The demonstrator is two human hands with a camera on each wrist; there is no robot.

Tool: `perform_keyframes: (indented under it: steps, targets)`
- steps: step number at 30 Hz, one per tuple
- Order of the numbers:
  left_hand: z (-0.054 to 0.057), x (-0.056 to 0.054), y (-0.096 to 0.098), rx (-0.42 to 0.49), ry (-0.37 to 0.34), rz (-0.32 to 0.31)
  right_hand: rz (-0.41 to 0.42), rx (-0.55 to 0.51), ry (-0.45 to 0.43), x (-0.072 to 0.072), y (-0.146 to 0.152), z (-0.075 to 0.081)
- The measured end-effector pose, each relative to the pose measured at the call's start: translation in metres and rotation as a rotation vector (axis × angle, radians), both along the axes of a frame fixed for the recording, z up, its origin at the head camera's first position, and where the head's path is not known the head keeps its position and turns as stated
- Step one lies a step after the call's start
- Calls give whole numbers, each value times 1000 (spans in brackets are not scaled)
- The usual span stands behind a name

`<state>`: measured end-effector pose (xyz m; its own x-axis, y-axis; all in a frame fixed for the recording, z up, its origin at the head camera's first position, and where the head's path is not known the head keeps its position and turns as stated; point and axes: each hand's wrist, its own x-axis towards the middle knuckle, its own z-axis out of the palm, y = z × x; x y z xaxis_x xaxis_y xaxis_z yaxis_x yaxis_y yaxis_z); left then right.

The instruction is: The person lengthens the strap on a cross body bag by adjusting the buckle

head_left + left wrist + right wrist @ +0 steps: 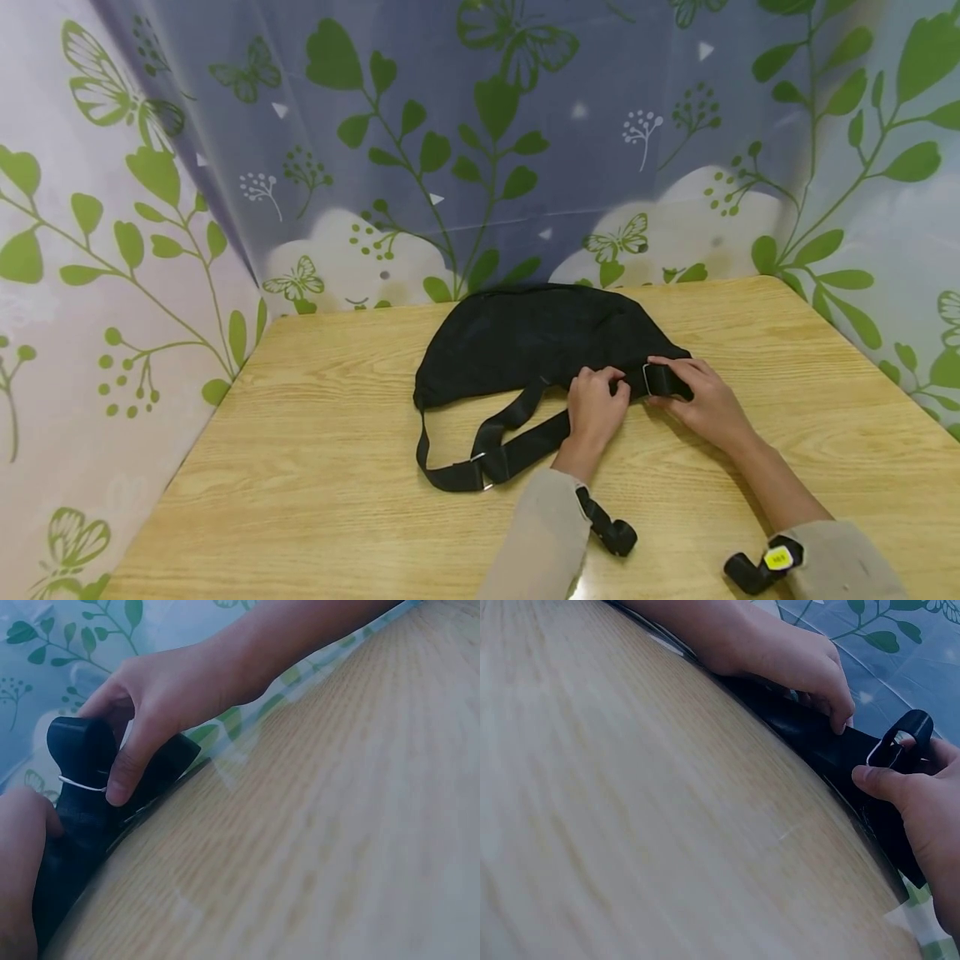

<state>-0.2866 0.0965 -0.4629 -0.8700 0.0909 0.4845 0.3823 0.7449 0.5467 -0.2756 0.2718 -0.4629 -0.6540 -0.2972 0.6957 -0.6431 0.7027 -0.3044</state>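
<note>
A black waist bag (525, 342) lies on the table with its strap (528, 446) looped in front of it. My left hand (597, 410) grips the strap below the bag's front edge, its fingers curled over the webbing. Just to the right, my right hand (708, 404) pinches the strap between thumb and fingers beside a metal ring (647, 379). In the right wrist view a raised fold of webbing (915, 727) stands above that ring, next to the right thumb. Farther left on the strap sits a metal slider (480, 471).
The wood-grain table (300, 500) reaches back to a leaf-and-butterfly patterned curtain (420, 167), and similar curtain covers both sides. Black bands (611, 529) hang from the sleeves near the wrists. The bag's back edge lies near the table's far edge.
</note>
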Motion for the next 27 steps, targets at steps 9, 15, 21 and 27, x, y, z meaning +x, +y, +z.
perform_keyframes:
  steps: [9, 15, 21, 27]
  targets:
    - [2, 2, 0, 55, -26, -114, 70, 33, 28, -4, 2, 0]
    - [3, 2, 1, 71, -32, -142, 76, 57, 14, -4, 3, -2]
    - [2, 0, 2, 103, -32, -105, 74, 94, 47, -4, 4, -2]
    - [2, 0, 2, 108, -140, -195, 31, 120, 75, -3, 6, -4]
